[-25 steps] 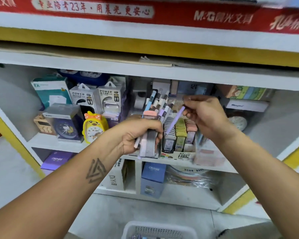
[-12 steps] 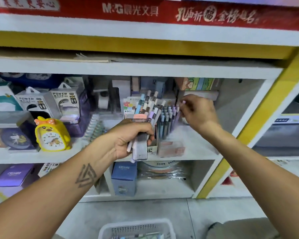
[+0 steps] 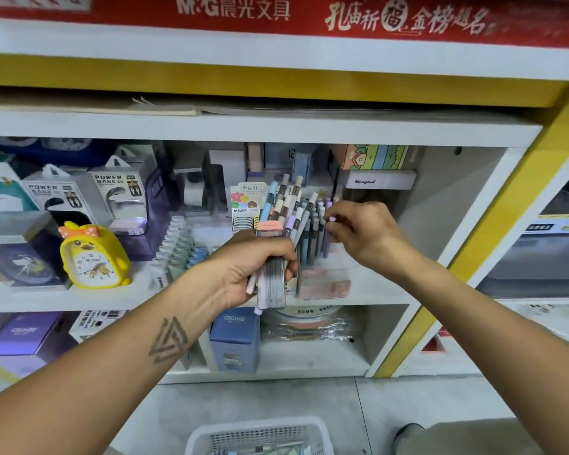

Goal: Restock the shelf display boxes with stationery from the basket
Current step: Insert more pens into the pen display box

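Left hand (image 3: 243,270): fist wrapped round a pen bundle (image 3: 284,218), kept close as supply.
Right hand (image 3: 363,234): pinches a lilac pen (image 3: 327,236), seemingly slotting it upright into the display box (image 3: 326,285).
Shelf (image 3: 368,290): carries that box.
Basket (image 3: 260,436): below on the floor, stock inside.

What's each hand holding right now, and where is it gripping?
The left hand grips a bundle of pens around their lower halves, tops fanning upward. The right hand pinches the top end of one purple pen standing in the display box.
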